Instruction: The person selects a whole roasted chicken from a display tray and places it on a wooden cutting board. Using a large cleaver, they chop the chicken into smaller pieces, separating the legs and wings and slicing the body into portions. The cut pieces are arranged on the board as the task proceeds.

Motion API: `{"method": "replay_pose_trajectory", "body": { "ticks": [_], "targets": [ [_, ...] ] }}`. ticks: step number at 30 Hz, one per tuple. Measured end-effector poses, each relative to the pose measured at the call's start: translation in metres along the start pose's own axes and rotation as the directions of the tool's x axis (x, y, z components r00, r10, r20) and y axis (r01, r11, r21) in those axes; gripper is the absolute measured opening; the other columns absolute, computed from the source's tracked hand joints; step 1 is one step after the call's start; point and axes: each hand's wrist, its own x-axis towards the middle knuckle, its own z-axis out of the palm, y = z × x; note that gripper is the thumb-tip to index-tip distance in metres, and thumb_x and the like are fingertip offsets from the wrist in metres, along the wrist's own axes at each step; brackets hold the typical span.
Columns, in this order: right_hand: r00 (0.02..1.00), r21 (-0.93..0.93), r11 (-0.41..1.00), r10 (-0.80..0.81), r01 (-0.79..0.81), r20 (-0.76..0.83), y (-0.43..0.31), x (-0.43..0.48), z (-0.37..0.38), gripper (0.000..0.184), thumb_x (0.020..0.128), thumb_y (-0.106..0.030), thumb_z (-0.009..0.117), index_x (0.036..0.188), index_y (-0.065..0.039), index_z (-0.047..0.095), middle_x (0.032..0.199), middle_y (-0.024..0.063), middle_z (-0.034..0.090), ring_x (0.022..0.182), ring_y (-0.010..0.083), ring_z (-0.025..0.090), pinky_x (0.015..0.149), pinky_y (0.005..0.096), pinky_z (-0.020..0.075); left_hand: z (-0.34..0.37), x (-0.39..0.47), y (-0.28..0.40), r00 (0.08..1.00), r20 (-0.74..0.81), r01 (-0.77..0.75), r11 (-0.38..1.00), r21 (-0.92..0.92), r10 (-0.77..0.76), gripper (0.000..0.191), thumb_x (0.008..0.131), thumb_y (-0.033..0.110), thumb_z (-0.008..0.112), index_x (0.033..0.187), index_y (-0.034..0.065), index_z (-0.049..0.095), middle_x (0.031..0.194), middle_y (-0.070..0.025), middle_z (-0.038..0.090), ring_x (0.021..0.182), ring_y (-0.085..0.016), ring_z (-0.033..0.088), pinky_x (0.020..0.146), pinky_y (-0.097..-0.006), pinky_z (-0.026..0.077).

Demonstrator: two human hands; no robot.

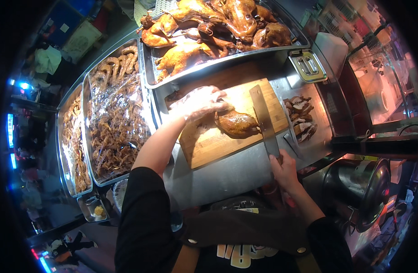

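Observation:
A piece of glossy browned roast poultry lies on a wooden cutting board. My left hand, in what looks like a clear plastic glove, rests at the upper left end of the meat with its fingers bent; glare hides where the fingertips touch. My right hand is closed around the handle of a cleaver. The blade points away from me over the right part of the board, close beside the right end of the meat.
Whole roast birds fill a metal tray behind the board. Film-wrapped trays of browned meat pieces stand at the left. Cut meat and a lidded metal container are right, a large lidded pot lower right.

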Motion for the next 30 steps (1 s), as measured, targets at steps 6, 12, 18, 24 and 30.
{"method": "replay_pose_trajectory", "body": {
  "ticks": [6, 12, 18, 24, 30],
  "targets": [
    [0.969, 0.148, 0.963, 0.203, -0.223, 0.141, -0.008, 0.023, -0.013, 0.026, 0.092, -0.021, 0.059, 0.077, -0.002, 0.051, 0.05, 0.0071, 0.053, 0.041, 0.016, 0.055, 0.039, 0.0331, 0.0422, 0.0, 0.003, 0.016, 0.892, -0.439, -0.068, 0.991, 0.113, 0.111, 0.042, 0.089, 0.017, 0.058, 0.131, 0.0149, 0.053, 0.134, -0.0149, 0.049, 0.122, -0.036, 0.047, 0.099, -0.0443, 0.042],
    [0.874, 0.262, 0.86, 0.338, -0.438, 0.35, -0.022, 0.009, -0.001, 0.019, 0.094, -0.02, 0.057, 0.088, -0.003, 0.051, 0.058, 0.0055, 0.054, 0.043, 0.0137, 0.053, 0.039, 0.03, 0.0439, 0.076, 0.001, 0.08, 0.431, -0.272, 0.417, 0.457, -0.786, -0.861, 0.066, 0.075, 0.026, 0.068, 0.129, -0.0018, 0.043, 0.101, -0.0258, 0.061, 0.098, -0.039, 0.06, 0.087, -0.0482, 0.047],
    [0.885, 0.189, 0.906, 0.296, -0.38, 0.36, 0.007, -0.005, 0.004, 0.023, 0.093, -0.024, 0.059, 0.083, -0.003, 0.055, 0.055, 0.0054, 0.055, 0.045, 0.0146, 0.055, 0.041, 0.0318, 0.0451, 0.089, 0.016, 0.05, 0.666, -0.169, 0.449, 0.572, -0.686, -0.726, 0.06, 0.068, 0.022, 0.077, 0.121, 0.0049, 0.055, 0.098, -0.0153, 0.065, 0.085, -0.025, 0.063, 0.076, -0.0376, 0.053],
    [0.998, 0.029, 0.999, 0.03, -0.031, 0.059, 0.022, 0.01, -0.018, 0.026, 0.089, -0.021, 0.064, 0.097, 0.004, 0.057, 0.059, 0.0147, 0.058, 0.051, 0.0243, 0.059, 0.048, 0.0375, 0.0443, 0.062, 0.012, 0.004, 0.925, 0.072, 0.35, 0.768, -0.536, -0.372, 0.074, 0.06, 0.03, 0.083, 0.127, 0.0149, 0.057, 0.108, -0.0134, 0.066, 0.105, -0.028, 0.062, 0.092, -0.0362, 0.049],
    [0.984, -0.032, 0.984, -0.172, 0.174, 0.052, -0.024, 0.031, -0.019, 0.025, 0.088, -0.019, 0.065, 0.094, 0.003, 0.056, 0.062, 0.0194, 0.057, 0.057, 0.035, 0.06, 0.053, 0.0405, 0.0451, 0.033, 0.008, 0.031, 0.943, 0.098, 0.332, 0.925, -0.182, -0.319, 0.079, 0.063, 0.024, 0.076, 0.137, 0.0147, 0.049, 0.12, -0.0197, 0.056, 0.114, -0.037, 0.052, 0.098, -0.0396, 0.043]
  ]
}}
